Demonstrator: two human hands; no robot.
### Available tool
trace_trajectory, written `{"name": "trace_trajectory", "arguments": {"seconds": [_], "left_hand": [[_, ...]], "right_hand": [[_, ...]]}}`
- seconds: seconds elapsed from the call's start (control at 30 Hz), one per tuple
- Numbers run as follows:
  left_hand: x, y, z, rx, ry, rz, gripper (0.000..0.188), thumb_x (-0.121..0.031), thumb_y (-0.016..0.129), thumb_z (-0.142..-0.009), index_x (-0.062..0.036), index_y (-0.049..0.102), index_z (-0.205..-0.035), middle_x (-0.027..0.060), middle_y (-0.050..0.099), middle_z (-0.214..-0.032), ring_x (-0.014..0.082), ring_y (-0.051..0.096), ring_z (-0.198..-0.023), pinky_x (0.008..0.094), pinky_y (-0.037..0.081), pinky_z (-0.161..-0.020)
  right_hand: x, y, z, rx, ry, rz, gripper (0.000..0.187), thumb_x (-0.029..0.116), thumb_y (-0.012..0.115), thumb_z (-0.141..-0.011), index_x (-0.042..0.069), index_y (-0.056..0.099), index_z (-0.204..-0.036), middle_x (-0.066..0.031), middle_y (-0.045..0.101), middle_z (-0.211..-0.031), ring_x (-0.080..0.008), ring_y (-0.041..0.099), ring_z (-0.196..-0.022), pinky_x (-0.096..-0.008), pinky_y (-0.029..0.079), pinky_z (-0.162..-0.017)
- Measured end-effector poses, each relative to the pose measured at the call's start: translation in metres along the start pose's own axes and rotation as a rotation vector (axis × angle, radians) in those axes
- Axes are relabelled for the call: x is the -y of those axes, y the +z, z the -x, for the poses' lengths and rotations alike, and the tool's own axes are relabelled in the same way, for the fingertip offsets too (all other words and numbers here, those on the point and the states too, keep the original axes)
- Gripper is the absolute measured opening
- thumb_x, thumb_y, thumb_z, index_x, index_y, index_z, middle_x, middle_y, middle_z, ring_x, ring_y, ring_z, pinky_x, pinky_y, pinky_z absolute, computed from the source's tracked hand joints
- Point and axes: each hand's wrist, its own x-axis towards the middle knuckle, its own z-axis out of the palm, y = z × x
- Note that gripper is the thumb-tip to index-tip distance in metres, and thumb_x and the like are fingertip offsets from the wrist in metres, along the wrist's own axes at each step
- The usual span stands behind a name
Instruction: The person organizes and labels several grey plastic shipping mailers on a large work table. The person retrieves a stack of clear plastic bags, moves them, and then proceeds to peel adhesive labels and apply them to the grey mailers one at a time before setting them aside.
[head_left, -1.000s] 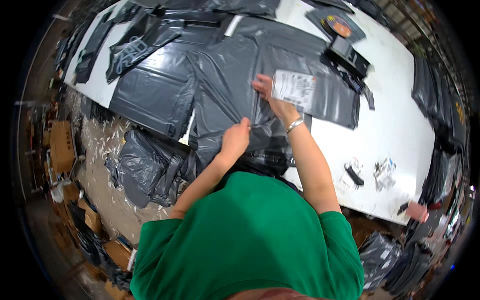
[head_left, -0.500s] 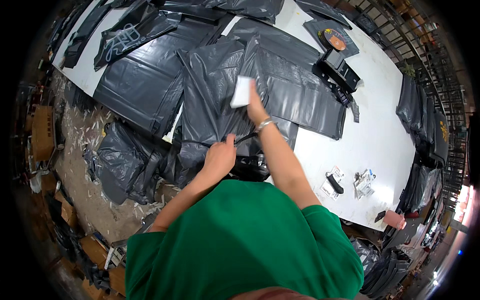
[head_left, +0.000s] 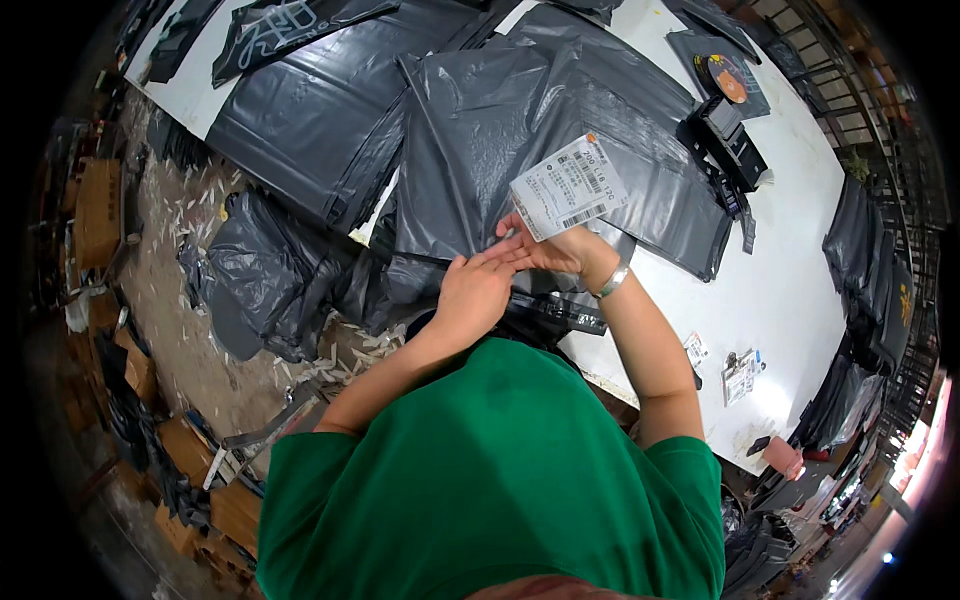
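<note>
A white printed shipping label [head_left: 568, 190] is held by my right hand [head_left: 555, 248], its printed face turned up and its lower corner by the fingers. My left hand [head_left: 474, 300] has its fingers drawn together, and their tips meet the right fingertips just below the label. Whatever the left fingers pinch, if anything, is hidden. Under both hands lies a wrinkled dark grey plastic bag [head_left: 450, 150], its near end reaching the table edge in front of me.
Flat stacks of dark plastic bags [head_left: 300, 120] cover the white table [head_left: 790, 270]. At the right are a black tape dispenser [head_left: 730, 145], a bunch of small labels [head_left: 740, 377] and a pink object [head_left: 783, 457]. A crumpled black bag [head_left: 265, 280] hangs off the left side above a floor littered with white scraps.
The label has turned so its printed side shows, and my right hand has come back toward me. My left hand has moved from the bag's near edge to meet the right fingers.
</note>
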Motion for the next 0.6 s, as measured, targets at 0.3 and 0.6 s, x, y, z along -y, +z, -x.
{"name": "trace_trajectory", "arguments": {"seconds": [0.3, 0.6], "left_hand": [[0.003, 0.003, 0.000, 0.070, -0.094, 0.172, 0.006, -0.012, 0.056, -0.070, -0.0071, 0.059, -0.073, 0.0032, 0.057, -0.076, 0.0196, 0.053, -0.079, 0.0349, 0.040, -0.067], [0.028, -0.015, 0.032, 0.101, -0.020, 0.252, 0.019, -0.010, 0.058, -0.066, -0.0101, 0.064, -0.083, -0.0011, 0.058, -0.078, 0.0151, 0.052, -0.079, 0.0313, 0.040, -0.067]], "right_hand": [[0.011, 0.031, -0.008, -0.132, -0.139, 0.176, 0.022, 0.025, 0.050, -0.086, 0.008, 0.053, -0.100, -0.0025, 0.054, -0.084, -0.0089, 0.049, -0.086, -0.0233, 0.037, -0.075], [0.030, 0.047, -0.011, -0.181, -0.155, 0.348, 0.059, 0.057, 0.037, -0.085, 0.003, 0.046, -0.109, -0.0101, 0.053, -0.093, -0.0155, 0.052, -0.093, -0.0305, 0.042, -0.082]]}}
